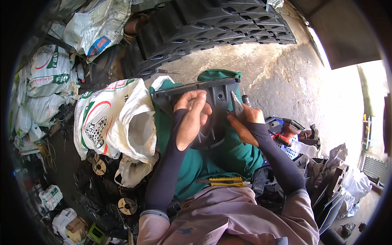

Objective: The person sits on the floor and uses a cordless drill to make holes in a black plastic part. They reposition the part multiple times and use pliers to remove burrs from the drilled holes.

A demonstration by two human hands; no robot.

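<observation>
My left hand (pixel 192 118) grips a dark grey moulded plastic part (pixel 216 96) and holds it up over a green sack (pixel 204 163) on my lap. My right hand (pixel 247 122) holds a pair of pliers (pixel 237 104); their jaws rest against the right side of the plastic part. A small red-tipped tool (pixel 246 99) sticks up beside the pliers. Both forearms wear dark sleeves. The lower half of the part is hidden behind my left hand.
An open white woven sack (pixel 118 122) stands left of me, with more filled sacks (pixel 49 73) beyond. A large ribbed black rubber piece (pixel 212 24) lies ahead. A yellow and black tool (pixel 224 180) lies on my lap. A red power tool (pixel 290 132) sits right. Metal discs (pixel 126 205) litter the floor.
</observation>
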